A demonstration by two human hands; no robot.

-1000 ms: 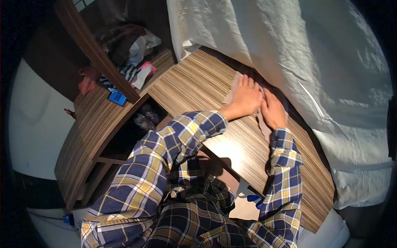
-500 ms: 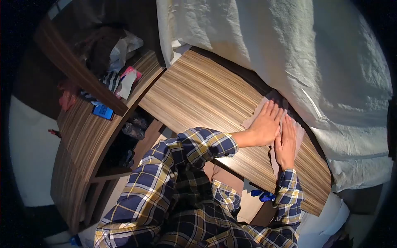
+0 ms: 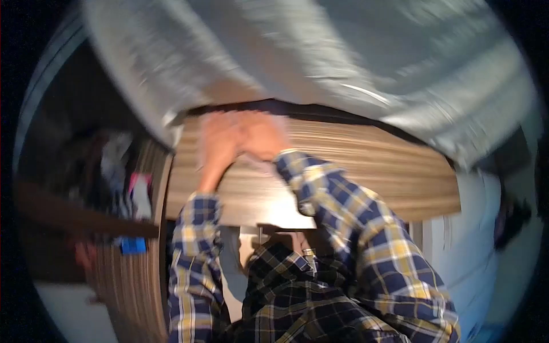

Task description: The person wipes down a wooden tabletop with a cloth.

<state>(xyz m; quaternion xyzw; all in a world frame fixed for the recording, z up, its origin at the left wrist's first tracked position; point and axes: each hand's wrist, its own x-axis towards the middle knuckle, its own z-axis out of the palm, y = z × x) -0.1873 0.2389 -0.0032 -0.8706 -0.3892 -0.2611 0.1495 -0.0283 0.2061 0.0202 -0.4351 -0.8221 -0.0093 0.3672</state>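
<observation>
Both my hands press side by side on a pale pinkish cloth (image 3: 260, 164) near the back left of the striped wooden desktop (image 3: 354, 154). My left hand (image 3: 220, 140) lies flat on the cloth with its fingers pointing to the back edge. Touching it, my right hand (image 3: 260, 134) rests on the cloth too, its fingers blurred by motion but stretched out. Most of the cloth is hidden under the hands; its edges show around them.
A grey-white curtain (image 3: 286, 51) hangs behind the desktop's back edge. On the left, a wooden shelf (image 3: 128, 286) holds a blue card-like item (image 3: 134, 246), clothes and plastic bags. Bluish-white bedding (image 3: 469, 240) is at the right.
The view has turned. Both hands have moved with the cloth from the right part of the desktop to its back left part.
</observation>
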